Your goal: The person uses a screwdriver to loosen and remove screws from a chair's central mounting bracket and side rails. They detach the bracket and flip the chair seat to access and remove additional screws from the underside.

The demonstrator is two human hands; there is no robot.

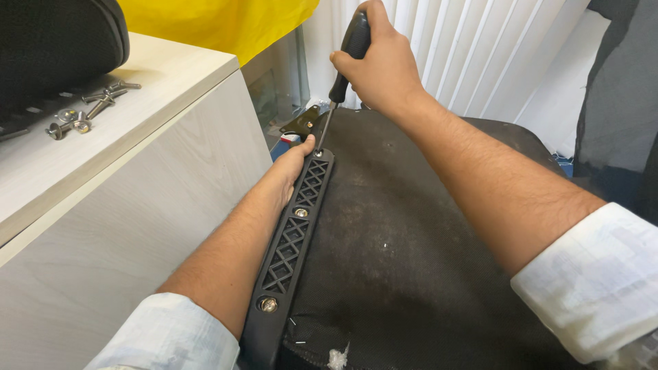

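Your right hand point(379, 65) is fisted tight around the black screwdriver point(346, 65), shaft angled down with its tip on the top screw of the black lattice bracket point(296, 229). Your left hand point(291, 171) lies along the bracket's left edge, thumb pressing near that screw, fingers mostly hidden so grip unclear. The bracket sits on the dark seat underside point(411, 260). Loose bolts point(89, 109) lie on the pale cabinet point(137, 205) to your left.

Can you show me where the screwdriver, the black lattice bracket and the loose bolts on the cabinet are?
screwdriver point(349, 58), head view, on its black handle.
black lattice bracket point(291, 243), head view, on its middle lattice.
loose bolts point(86, 109), head view, middle of the cluster.
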